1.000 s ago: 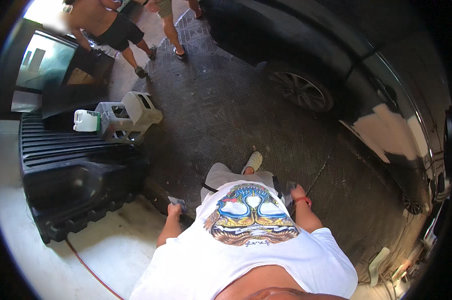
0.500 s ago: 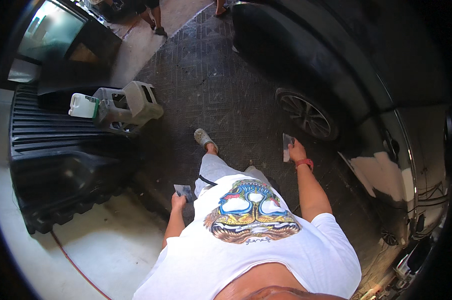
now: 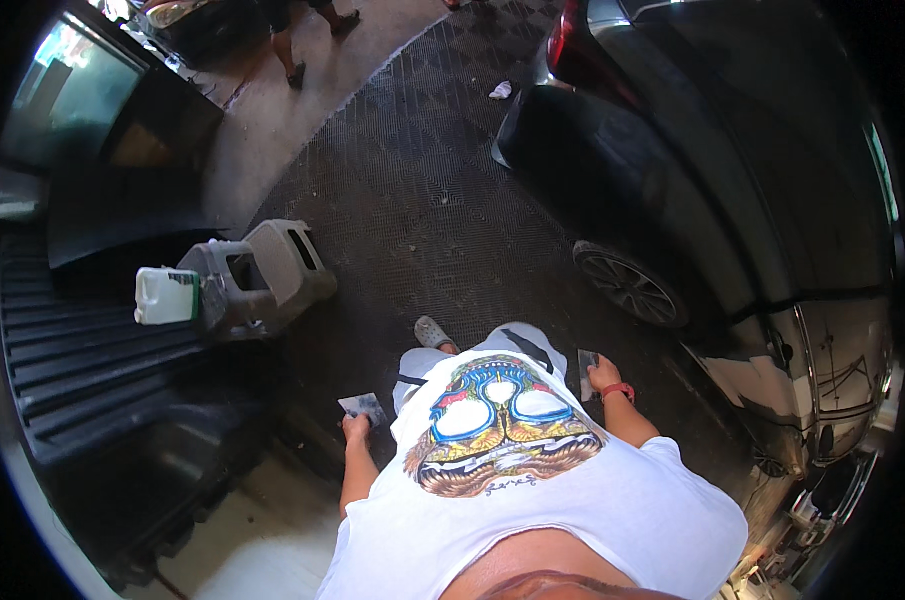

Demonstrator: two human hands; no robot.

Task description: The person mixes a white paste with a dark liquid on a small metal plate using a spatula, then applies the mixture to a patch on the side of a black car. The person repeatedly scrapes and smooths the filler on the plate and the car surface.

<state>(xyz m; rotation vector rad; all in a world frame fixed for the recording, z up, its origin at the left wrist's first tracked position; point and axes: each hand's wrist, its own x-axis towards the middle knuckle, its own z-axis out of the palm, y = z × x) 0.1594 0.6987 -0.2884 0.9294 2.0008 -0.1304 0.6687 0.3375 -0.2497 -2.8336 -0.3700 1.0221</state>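
Note:
At my left side, my left hand (image 3: 354,428) is closed round a flat, wide-bladed putty knife (image 3: 364,405), its pale blade smeared with grey. My right hand (image 3: 603,374) hangs on the other side, a red band at its wrist. It grips a second putty knife (image 3: 585,378), a thin blade seen partly edge-on. Both tools are held low beside my legs and touch nothing else that I can see. Beyond the right hand stands a dark car (image 3: 702,200), with a pale bare patch (image 3: 737,378) low on its side, behind the wheel (image 3: 629,285).
A grey plastic step stool (image 3: 297,265) stands ahead on the left beside a white jug (image 3: 165,297). A ribbed black truck-bed liner (image 3: 82,340) lies along the left. Dark matting (image 3: 422,190) covers the floor, with a crumpled white scrap (image 3: 500,90). Another person's legs (image 3: 282,50) show far off.
I have stepped forward, and more of the car's rear with its red lamp shows. My right hand has swung back closer to my body. Both putty knives stay in my hands.

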